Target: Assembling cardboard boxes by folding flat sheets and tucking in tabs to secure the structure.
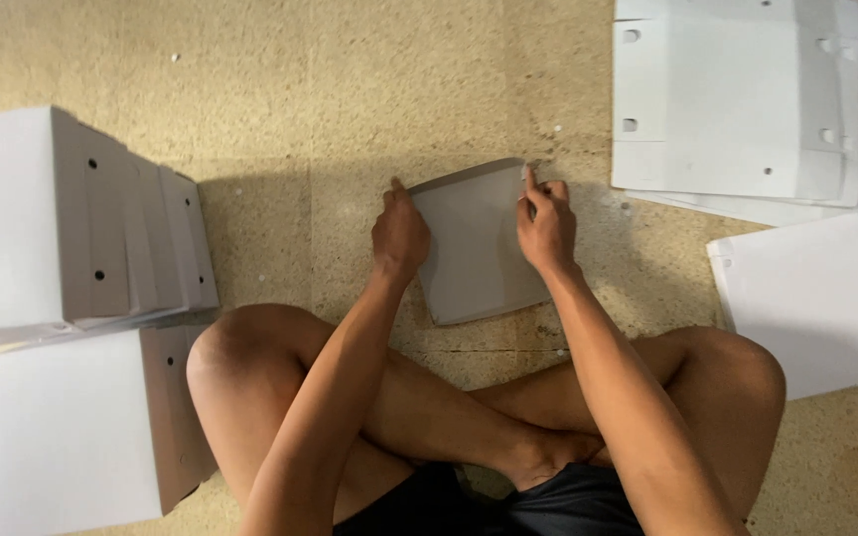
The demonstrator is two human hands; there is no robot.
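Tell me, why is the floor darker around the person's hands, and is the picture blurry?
In the head view, a soft shadow lies on the floor around the left hand, the right hand and the grey card sheet they hold; the white sheets at top right look brighter, with no harsh glare; the picture is slightly soft but not blurred.

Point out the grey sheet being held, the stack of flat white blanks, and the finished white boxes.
grey cardboard sheet (474, 248), head view, its bare middle.
stack of flat white blanks (737, 99), head view, top sheet's middle.
finished white boxes (12, 213), head view, top face of the upper box.
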